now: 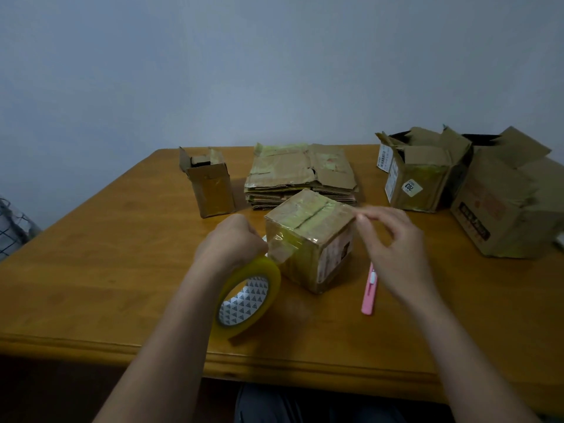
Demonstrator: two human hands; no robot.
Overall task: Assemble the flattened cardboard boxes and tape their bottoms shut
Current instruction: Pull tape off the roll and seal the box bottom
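Note:
A small cardboard box (309,239) stands in the middle of the wooden table (106,270), its taped flaps facing up. My left hand (232,239) grips a roll of yellowish clear tape (248,297) just left of the box; a strip runs from the roll onto the box's near left corner. My right hand (393,242) hovers at the box's right top edge, blurred, with the index finger stretched toward that edge and the other fingers loosely curled. A stack of flattened boxes (300,175) lies behind the box.
A pink utility knife (370,291) lies right of the box. A narrow upright open box (209,183) stands at back left. Two assembled open boxes (427,172) (506,203) stand at back right. The table's front edge is near my body.

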